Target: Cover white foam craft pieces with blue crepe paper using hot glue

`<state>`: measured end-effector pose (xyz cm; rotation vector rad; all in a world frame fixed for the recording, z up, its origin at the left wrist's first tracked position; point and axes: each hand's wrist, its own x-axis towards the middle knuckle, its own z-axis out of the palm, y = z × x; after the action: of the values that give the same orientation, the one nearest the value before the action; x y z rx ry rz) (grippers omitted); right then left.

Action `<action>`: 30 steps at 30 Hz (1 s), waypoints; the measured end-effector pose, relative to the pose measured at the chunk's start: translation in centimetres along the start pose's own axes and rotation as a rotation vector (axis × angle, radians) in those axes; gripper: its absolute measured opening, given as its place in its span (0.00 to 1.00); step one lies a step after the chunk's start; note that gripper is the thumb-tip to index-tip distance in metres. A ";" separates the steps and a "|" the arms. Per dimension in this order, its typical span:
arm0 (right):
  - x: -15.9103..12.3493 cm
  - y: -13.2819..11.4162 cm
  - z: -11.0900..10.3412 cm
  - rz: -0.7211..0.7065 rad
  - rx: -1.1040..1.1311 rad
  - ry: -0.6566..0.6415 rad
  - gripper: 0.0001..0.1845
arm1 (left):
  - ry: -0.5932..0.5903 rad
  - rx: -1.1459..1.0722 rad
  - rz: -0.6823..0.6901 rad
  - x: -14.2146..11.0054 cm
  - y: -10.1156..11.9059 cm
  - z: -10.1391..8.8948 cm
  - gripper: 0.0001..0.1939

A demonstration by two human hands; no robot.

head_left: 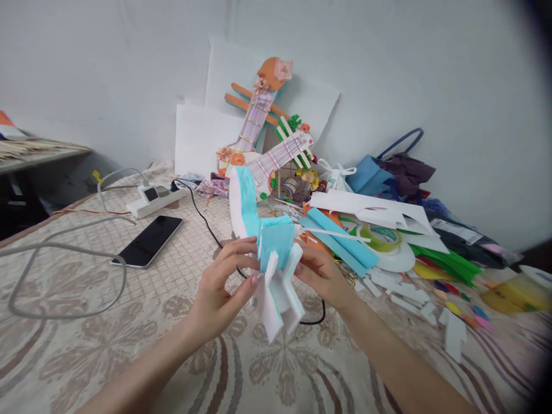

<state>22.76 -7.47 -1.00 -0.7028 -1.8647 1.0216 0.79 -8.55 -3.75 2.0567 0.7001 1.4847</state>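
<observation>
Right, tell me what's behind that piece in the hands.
Behind the blue-and-white piece: patterned tablecloth, a craft guitar past its top, and black cable on either side. What lies between is covered by the piece and left hand.

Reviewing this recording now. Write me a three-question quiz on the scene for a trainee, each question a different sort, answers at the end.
1. True or false: the phone lies on the patterned tablecloth.
2. Multiple choice: what is between the left hand and the right hand?
a) a roll of tape
b) a turquoise-and-white craft piece
c) a glass jar
3. Fill in the colour: the plug at the far right end of the power strip is ____.

Key: 1 true; 2 b; 3 black.
</observation>
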 end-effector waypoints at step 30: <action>1.1 -2.5 -0.6 -0.084 -0.029 0.039 0.11 | 0.024 0.251 0.048 2.7 2.1 -0.9 0.06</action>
<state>22.58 -7.63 1.78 -0.6517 -1.8625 0.9225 0.86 -8.21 -0.22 2.2577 0.8927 1.5153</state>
